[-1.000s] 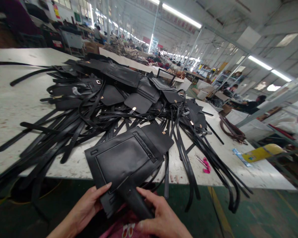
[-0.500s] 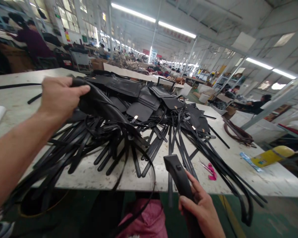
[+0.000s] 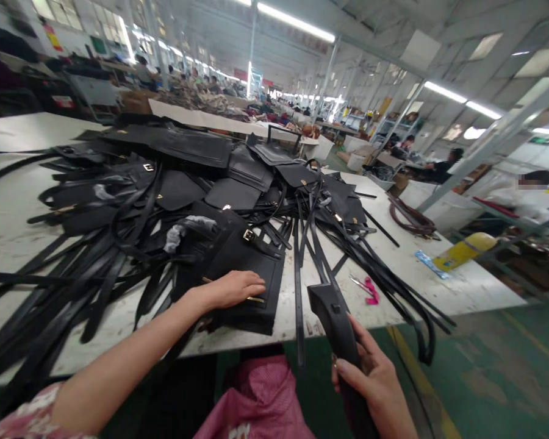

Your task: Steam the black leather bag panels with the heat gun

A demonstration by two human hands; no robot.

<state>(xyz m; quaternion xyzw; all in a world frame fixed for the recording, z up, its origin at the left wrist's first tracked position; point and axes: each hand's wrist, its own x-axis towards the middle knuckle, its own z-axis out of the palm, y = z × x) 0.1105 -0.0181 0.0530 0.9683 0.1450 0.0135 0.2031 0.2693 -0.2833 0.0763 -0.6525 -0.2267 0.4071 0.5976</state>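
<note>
My left hand lies flat, fingers stretched out, on a black leather bag at the table's front edge. A strap with a gold buckle crosses the bag's upper part, and a gold-coloured strip shows beside my fingers. Crumpled clear wrap clings around a part at the bag's upper left. My right hand grips a black handheld tool, shaped like a clipper with a wide flat head. It is held in front of the table edge, right of the bag and apart from it.
Black bags are piled across the white table, their straps fanning out and hanging over the front edge. Pink-handled scissors, a yellow bottle and coiled brown straps lie to the right. People work in the background.
My left hand has come down from the upper left to rest flat on the bag, letting go of the black leather it held up. The view has turned slightly right.
</note>
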